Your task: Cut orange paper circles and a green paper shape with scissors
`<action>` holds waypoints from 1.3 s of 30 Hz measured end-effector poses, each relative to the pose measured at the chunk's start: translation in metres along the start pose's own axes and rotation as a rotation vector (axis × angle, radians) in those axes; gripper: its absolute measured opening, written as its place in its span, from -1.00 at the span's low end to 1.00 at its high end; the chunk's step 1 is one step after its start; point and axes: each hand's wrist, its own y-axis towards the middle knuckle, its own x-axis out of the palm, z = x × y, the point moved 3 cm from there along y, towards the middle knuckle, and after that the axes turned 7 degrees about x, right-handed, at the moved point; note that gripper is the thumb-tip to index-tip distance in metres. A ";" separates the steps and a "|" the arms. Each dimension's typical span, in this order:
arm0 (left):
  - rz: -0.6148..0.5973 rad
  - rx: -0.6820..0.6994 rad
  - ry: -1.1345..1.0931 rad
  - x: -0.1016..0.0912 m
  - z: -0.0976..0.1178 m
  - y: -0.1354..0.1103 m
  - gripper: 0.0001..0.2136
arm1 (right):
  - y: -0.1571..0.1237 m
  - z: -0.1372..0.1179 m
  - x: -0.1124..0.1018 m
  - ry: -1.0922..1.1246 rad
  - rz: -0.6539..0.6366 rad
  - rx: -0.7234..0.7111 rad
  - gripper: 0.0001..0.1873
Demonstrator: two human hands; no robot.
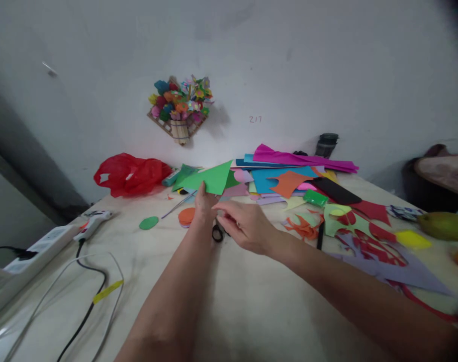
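My left hand (203, 202) is closed on a sheet of green craft paper (210, 178), thumb on its near face and the other fingers hidden behind it. Close by on the right, my right hand (247, 224) hovers with loosely bent fingers, index and thumb tips a little apart and no object visible between them. Under the hands, black-handled scissors (217, 233) lie on the table, their blades mostly hidden. Left of my left wrist are stacked orange paper circles (186, 216), a green paper oval (149, 223) and a thin stick (179, 204).
Colored sheets (262, 180) and a black phone (336, 190) lie at the back right, with paper scraps (379, 249) nearer. At left are a red plastic bag (132, 173), glue gun (94, 224), power strip (43, 247) and loose cables (105, 281). Paper flowers (181, 100) hang on the wall.
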 end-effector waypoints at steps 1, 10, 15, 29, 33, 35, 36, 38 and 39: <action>-0.011 -0.003 0.009 0.002 0.002 0.000 -0.64 | 0.011 -0.003 0.004 -0.074 -0.095 0.076 -0.66; -0.059 0.038 -0.034 0.025 0.002 -0.013 -0.64 | 0.042 0.002 0.036 -0.480 -0.505 0.358 -0.62; 0.015 -0.002 -0.047 0.007 -0.009 -0.021 -0.64 | 0.034 0.028 0.001 -0.487 -0.480 0.521 -0.55; 0.126 -0.255 0.202 -0.010 -0.042 -0.053 -0.55 | -0.012 0.077 -0.025 -0.475 -0.276 0.816 -0.60; -0.015 -0.341 0.274 -0.011 -0.047 -0.054 -0.58 | -0.018 0.090 -0.033 -0.483 -0.272 0.841 -0.59; 0.003 -0.397 0.443 -0.019 -0.046 -0.051 -0.62 | -0.021 0.101 -0.037 -0.503 -0.246 0.872 -0.57; 0.011 -0.409 0.534 -0.024 -0.044 -0.048 -0.64 | -0.022 0.105 -0.039 -0.512 -0.235 0.892 -0.56; -0.016 -0.400 0.653 -0.033 -0.037 -0.040 -0.73 | -0.024 0.112 -0.040 -0.521 -0.239 0.912 -0.56; -0.011 -0.395 0.672 -0.037 -0.033 -0.037 -0.80 | -0.024 0.113 -0.040 -0.521 -0.248 0.914 -0.57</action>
